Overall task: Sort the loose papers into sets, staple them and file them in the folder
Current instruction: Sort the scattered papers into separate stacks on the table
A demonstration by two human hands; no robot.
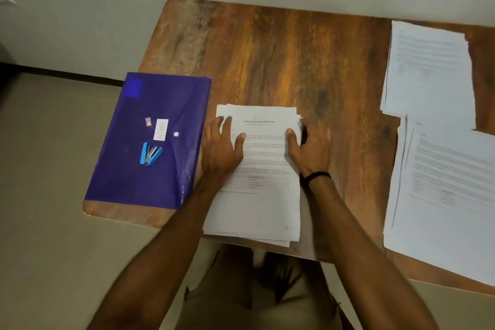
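Brown wooden table (294,61) w/ rounded corners: bare wood across the far middle, btwn the purple plastic folder (134,174) at the near-left corner and, on the R side, a far white paper pile (428,67) and a near white paper pile (450,195). A small blue stapler (151,154) lies on the folder. The centre stack of white printed sheets (257,206) overhangs the near edge, just beside the folder. L hand (222,150) lies flat on its left part, fingers spread. R hand (312,150) has its thumb on top and fingers at the right edge — too blurred to tell whether they curl.
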